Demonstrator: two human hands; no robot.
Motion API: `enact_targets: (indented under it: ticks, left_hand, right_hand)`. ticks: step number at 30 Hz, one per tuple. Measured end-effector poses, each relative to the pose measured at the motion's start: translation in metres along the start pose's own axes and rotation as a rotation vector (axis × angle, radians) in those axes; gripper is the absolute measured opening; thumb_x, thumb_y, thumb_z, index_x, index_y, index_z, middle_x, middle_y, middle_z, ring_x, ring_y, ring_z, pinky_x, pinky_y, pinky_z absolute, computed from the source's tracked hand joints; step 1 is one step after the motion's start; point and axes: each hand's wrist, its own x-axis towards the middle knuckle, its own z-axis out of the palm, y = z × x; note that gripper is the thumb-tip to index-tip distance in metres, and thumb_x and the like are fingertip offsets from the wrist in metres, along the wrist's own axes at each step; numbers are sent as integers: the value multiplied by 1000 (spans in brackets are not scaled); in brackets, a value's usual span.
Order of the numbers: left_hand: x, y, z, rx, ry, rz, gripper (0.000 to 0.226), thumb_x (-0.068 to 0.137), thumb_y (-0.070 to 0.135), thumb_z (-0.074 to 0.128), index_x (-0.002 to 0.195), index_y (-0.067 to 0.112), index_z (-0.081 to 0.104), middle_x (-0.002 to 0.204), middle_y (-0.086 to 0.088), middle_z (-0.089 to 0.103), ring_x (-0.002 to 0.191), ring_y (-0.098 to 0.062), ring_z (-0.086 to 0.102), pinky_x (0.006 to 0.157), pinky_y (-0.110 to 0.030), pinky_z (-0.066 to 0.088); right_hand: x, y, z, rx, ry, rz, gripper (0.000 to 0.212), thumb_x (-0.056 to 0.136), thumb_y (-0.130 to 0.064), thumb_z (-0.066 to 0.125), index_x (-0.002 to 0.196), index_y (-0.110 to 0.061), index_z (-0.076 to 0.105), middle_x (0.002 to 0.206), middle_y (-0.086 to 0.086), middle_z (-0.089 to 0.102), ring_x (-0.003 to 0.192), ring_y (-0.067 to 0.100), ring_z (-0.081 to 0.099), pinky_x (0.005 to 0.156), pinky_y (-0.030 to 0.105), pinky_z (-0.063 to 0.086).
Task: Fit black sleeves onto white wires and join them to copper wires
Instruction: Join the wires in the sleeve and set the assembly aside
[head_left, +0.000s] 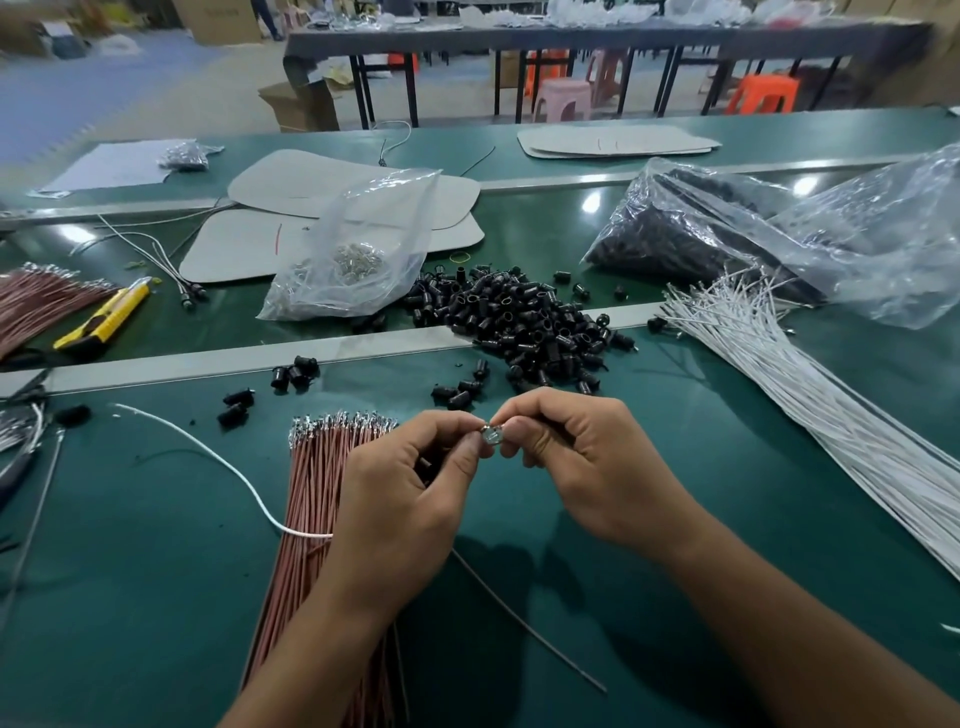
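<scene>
The metal bit (491, 435) below the sleeve pile (524, 322) is too small to tell; the left grip (400, 499) hides one end of the white wire (223, 465).

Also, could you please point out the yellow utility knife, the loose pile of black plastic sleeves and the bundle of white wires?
Yellow utility knife (104, 318): head view, middle of its body.
Loose pile of black plastic sleeves (524, 322): head view, pile's centre.
Bundle of white wires (821, 410): head view, mid-length.

Sleeve pile (524, 322) centre, behind left hand (400, 499) and right hand (587, 467); wire bundle (317, 519) under left hand; wire fan (831, 415) far right; knife (104, 317) far left.
</scene>
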Motion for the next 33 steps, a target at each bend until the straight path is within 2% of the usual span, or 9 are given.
enact_targets:
  ticks: [4,8,12,17,20,26,30,31,33]
  left_hand:
    - [0,0,0,14,-3,18,16,89,3,69,93,17,75,81,10,73,68,-9,67,60,-23,54]
    - [0,0,-1,40,-8,71,18,88,1,70,96,16,75,81,8,74,71,-14,69,63,-29,55]
    - [0,2,-1,96,-9,127,17,87,5,71,98,16,77,85,12,75,76,-6,70,67,-24,57]
    - [-2,4,0,-42,-9,19,13,87,12,73,96,19,78,86,11,77,80,-7,73,73,-24,59]
    - [-1,6,1,-93,-10,-43,11,84,20,71,92,19,78,82,12,77,77,-3,72,68,-15,55]
    - [2,4,4,-134,-133,-164,9,93,13,65,90,16,73,76,6,72,64,5,60,61,-9,45]
    - [2,1,3,-219,-166,-227,10,92,20,63,92,16,72,75,3,71,61,3,55,57,-11,44]
    - [3,0,3,-229,-165,-231,12,91,24,63,91,16,72,74,3,70,60,1,54,57,-12,44]
    - [4,-2,2,-273,-126,-241,15,88,27,61,90,15,70,72,2,68,60,-3,54,57,-14,44]
  right_hand:
    - [0,-2,-1,3,9,-6,13,98,-11,61,94,-14,73,78,-6,70,70,7,60,67,16,48]
    - [-1,-3,0,-19,33,-22,13,97,-12,62,93,-15,74,74,-8,68,67,6,59,66,15,47]
    - [-1,-2,1,-47,69,-43,13,97,-10,63,90,-11,74,72,-8,66,65,7,58,64,15,45]
    - [-2,-3,8,-23,130,-92,12,96,-6,63,90,-7,74,73,-10,64,67,4,60,67,12,45]
    - [-2,-2,10,-35,126,-118,12,96,-10,64,91,-8,74,75,-9,66,70,5,62,68,11,45]
    - [-2,-1,5,39,146,-44,9,92,-18,70,101,-16,72,78,-13,70,71,6,66,66,14,49]
    - [-3,-1,5,7,158,-65,17,90,-23,74,105,-21,67,77,-11,70,62,10,64,60,26,53]
    - [-2,-2,6,59,166,-30,22,87,-24,76,106,-22,64,77,-7,70,61,11,63,59,27,52]
    - [1,-6,7,345,191,74,30,80,-22,78,105,-17,62,79,0,70,63,14,66,61,24,53]
